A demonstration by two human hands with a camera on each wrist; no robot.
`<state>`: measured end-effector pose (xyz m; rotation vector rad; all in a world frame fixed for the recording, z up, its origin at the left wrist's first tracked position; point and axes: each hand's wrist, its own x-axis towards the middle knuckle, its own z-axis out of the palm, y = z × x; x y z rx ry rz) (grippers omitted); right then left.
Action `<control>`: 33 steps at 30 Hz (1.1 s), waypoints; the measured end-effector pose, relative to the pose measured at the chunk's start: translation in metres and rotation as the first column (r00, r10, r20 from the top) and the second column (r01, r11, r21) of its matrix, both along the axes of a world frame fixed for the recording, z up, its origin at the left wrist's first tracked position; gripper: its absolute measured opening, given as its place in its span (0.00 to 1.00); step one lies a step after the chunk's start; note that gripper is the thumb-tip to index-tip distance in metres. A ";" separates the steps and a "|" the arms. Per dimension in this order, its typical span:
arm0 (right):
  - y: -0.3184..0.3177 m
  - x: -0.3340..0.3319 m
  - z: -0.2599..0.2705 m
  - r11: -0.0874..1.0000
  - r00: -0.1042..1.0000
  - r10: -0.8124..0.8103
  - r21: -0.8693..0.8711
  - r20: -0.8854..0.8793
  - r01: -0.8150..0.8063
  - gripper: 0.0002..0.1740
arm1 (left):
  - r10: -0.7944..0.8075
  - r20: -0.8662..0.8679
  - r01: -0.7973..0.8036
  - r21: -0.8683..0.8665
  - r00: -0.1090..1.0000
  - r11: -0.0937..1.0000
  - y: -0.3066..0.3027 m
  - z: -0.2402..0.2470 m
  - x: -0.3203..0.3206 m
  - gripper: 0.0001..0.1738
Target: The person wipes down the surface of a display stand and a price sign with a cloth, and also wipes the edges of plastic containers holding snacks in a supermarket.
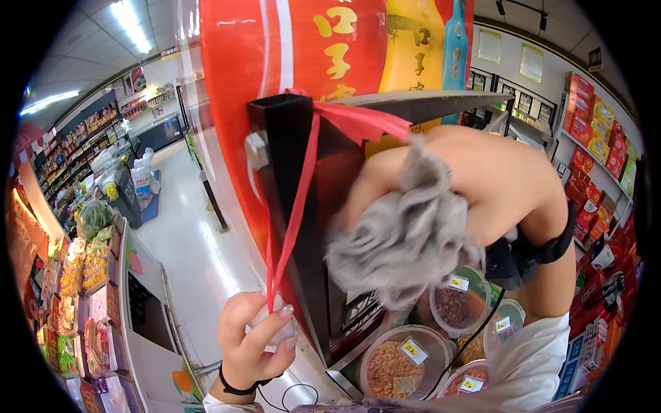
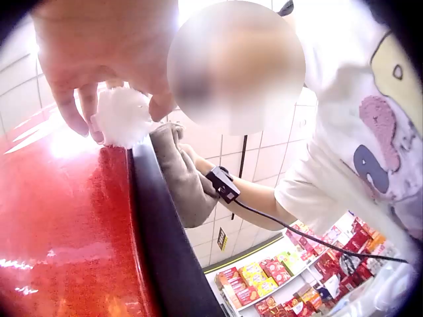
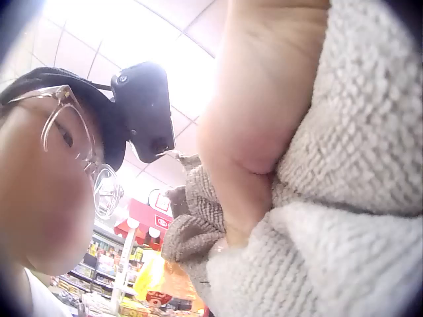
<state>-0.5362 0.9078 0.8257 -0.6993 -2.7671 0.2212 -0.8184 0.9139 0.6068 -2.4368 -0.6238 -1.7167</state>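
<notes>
A bunched grey cloth (image 1: 406,227) is gripped in the right hand (image 1: 461,179), against the dark inner side of a black-framed stand (image 1: 289,138). In the right wrist view the cloth (image 3: 350,132) folds around the fingers of the right hand (image 3: 264,99). Lower left, the left hand (image 1: 255,337) pinches a crumpled whitish ball (image 1: 274,327) beside a red ribbon (image 1: 296,206) tied at the post's top. The left wrist view has the left hand (image 2: 106,53) round that white ball (image 2: 122,117), above a red surface (image 2: 73,218).
Lidded round tubs with price labels (image 1: 413,351) stand below the right forearm. A large red package (image 1: 234,41) rises behind the post. Snack shelves (image 1: 96,275) line the left, boxed goods (image 1: 592,138) the right. A thin black cable (image 1: 475,330) crosses the tubs.
</notes>
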 end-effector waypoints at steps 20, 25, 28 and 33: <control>-0.001 -0.003 -0.004 0.991 0.997 0.011 -0.134 -0.082 -0.022 0.26 | -0.136 -0.064 0.135 -0.028 0.989 0.990 0.006 0.003 -0.004 0.24; -0.031 0.042 -0.032 0.982 0.868 -0.117 -0.184 -0.482 0.030 0.32 | -0.039 -0.059 0.036 -0.050 0.997 0.998 0.004 -0.007 0.003 0.28; -0.031 0.065 -0.041 0.990 0.850 -0.118 0.005 -0.514 0.141 0.32 | 0.005 0.040 -0.004 -0.016 0.999 1.000 0.008 -0.024 0.021 0.35; -0.012 0.032 -0.024 0.982 0.976 -0.037 0.171 -0.213 0.075 0.27 | 0.075 0.086 -0.073 -0.036 0.993 0.997 0.010 -0.030 0.038 0.47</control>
